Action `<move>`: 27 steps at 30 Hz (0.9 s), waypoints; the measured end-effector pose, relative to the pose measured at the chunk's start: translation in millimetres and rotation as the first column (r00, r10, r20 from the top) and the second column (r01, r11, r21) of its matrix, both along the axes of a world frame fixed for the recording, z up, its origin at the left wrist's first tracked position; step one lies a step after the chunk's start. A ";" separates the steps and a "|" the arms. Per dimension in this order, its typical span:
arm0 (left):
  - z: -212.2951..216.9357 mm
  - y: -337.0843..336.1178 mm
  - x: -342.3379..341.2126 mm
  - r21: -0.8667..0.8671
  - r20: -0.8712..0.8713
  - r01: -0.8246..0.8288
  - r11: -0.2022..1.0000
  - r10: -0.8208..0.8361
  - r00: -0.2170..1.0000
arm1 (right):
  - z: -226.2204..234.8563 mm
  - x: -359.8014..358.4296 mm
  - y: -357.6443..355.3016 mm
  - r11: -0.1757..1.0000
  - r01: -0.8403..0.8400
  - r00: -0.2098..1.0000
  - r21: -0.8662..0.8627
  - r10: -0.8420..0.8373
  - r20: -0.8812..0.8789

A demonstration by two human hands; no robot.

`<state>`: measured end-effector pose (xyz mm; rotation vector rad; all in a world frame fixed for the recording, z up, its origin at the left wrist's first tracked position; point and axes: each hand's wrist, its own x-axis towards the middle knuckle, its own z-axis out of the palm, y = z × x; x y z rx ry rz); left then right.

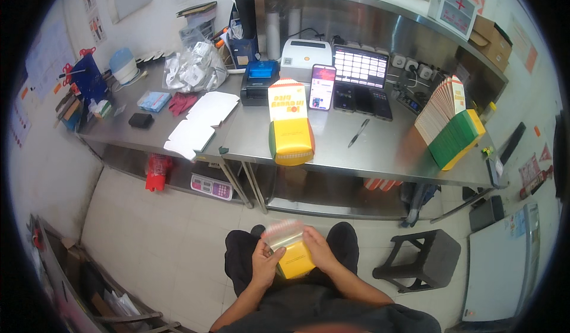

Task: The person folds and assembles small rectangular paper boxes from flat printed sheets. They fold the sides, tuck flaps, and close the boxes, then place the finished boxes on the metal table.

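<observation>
Over my lap I hold a small yellow paper food carton with a pale, red-edged flap standing up at its far side. The flap is blurred. My left hand grips the carton's left side, thumb on its near face. On the right, my right hand has its fingers closed round the upper edge. Beyond them, at the steel table's front edge, stands a similar yellow carton with its lid raised. A stack of nested, folded cartons, green and yellow on the front one, leans at the table's right.
White flat carton blanks lie on the steel table at left. A pen, a propped phone, a laptop and a label printer are on it too. A grey stool stands at my right.
</observation>
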<state>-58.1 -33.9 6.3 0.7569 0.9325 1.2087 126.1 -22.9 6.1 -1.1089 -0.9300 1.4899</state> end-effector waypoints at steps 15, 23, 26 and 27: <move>23.6 25.6 -3.6 0.166 -0.144 0.094 0.982 -0.070 0.987 | 30.3 8.7 22.2 0.986 -0.102 0.991 0.132 0.090 0.097; 52.5 51.0 3.0 0.258 -0.298 0.094 0.961 -0.014 0.955 | 55.1 -4.4 40.4 0.962 0.137 0.981 0.238 -0.164 0.100; 75.0 72.7 5.5 0.386 -0.308 0.136 0.913 -0.012 0.951 | 86.2 5.3 61.6 0.865 0.048 0.901 0.500 -0.253 0.351; 84.4 83.5 7.1 0.426 -0.398 0.156 0.891 0.030 0.917 | 98.8 8.8 68.5 0.829 0.004 0.849 0.559 -0.299 0.436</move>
